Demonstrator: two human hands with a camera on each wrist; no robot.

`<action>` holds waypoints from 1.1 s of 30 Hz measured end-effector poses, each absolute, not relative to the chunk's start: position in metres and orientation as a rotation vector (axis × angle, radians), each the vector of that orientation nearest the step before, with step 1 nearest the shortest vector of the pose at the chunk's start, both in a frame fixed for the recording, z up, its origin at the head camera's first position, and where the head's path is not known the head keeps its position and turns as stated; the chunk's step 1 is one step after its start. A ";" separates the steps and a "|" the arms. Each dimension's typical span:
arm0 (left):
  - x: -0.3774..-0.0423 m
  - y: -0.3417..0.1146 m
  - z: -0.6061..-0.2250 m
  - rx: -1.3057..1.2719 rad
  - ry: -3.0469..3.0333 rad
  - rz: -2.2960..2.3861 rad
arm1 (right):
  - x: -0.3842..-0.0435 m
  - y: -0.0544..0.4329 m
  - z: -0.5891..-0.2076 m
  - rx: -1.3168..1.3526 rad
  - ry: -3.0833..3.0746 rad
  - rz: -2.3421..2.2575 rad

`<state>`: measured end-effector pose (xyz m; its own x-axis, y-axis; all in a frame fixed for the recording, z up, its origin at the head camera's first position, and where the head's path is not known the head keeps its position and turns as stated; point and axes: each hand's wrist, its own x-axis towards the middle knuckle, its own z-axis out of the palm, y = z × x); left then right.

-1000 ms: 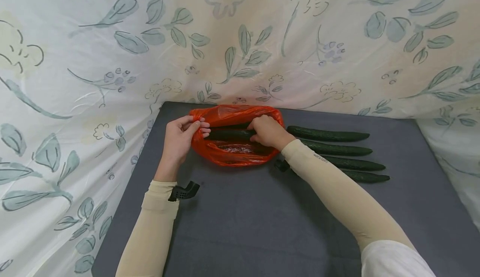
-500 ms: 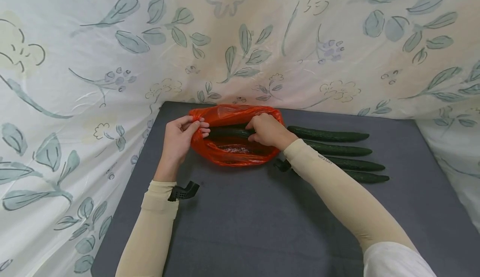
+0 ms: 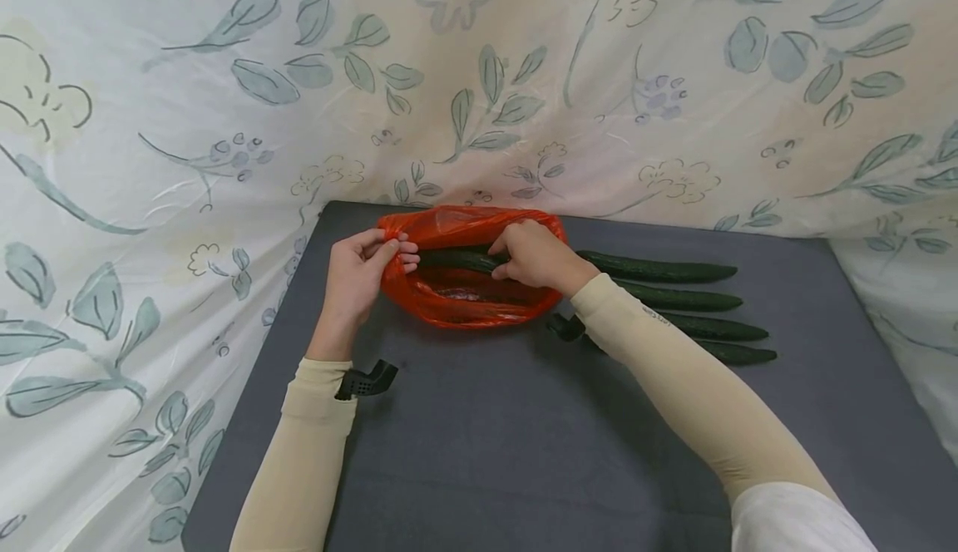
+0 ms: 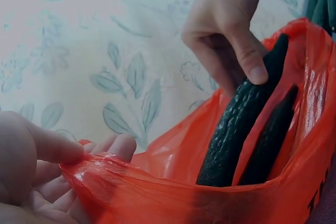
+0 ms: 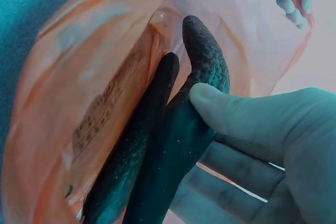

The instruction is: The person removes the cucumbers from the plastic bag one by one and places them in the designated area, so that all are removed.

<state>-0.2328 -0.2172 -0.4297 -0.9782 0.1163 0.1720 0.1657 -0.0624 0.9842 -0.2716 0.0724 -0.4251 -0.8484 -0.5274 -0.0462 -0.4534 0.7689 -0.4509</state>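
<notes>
A red plastic bag (image 3: 467, 316) lies on its side at the far side of the table, its mouth spread wide. My left hand (image 3: 356, 276) pinches the bag's left rim between thumb and fingers. Inside the opening, my right hand (image 3: 540, 258) holds a dark green cucumber (image 4: 233, 129), thumb on one side and fingers on the other. A second cucumber (image 4: 270, 137) rests beside it in the bag, apart from the hand. In the right wrist view the held cucumber (image 5: 173, 140) partly overlaps the other cucumber (image 5: 131, 153).
Several more cucumbers (image 3: 659, 269) lie in a row right of the bag, partly behind the right forearm. The grey tabletop (image 3: 479, 427) spreads in front. A floral cloth (image 3: 479, 95) hangs behind the table's far edge.
My right hand has shifted slightly toward the back of the bag, and the held cucumber has moved with it. The left hand stays in place on the rim.
</notes>
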 end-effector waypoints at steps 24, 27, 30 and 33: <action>-0.232 -0.219 -0.429 -0.306 -2.150 -2.224 | -0.249 0.094 -0.413 -0.676 2.781 -0.715; -0.232 -0.219 -0.429 -0.303 -2.152 -2.223 | -0.246 0.102 -0.413 -0.663 2.795 -0.704; -0.233 -0.220 -0.430 -0.301 -2.148 -2.222 | -0.242 0.110 -0.412 -0.662 2.812 -0.703; -0.233 -0.220 -0.431 -0.298 -2.143 -2.219 | -0.239 0.118 -0.410 -0.676 2.829 -0.712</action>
<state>-0.2334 -0.2197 -0.4308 -0.9806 0.1022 0.1671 0.1634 -0.0432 0.9856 -0.2388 0.1183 -0.4097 -0.8879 -0.4590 -0.0316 -0.3893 0.7862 -0.4799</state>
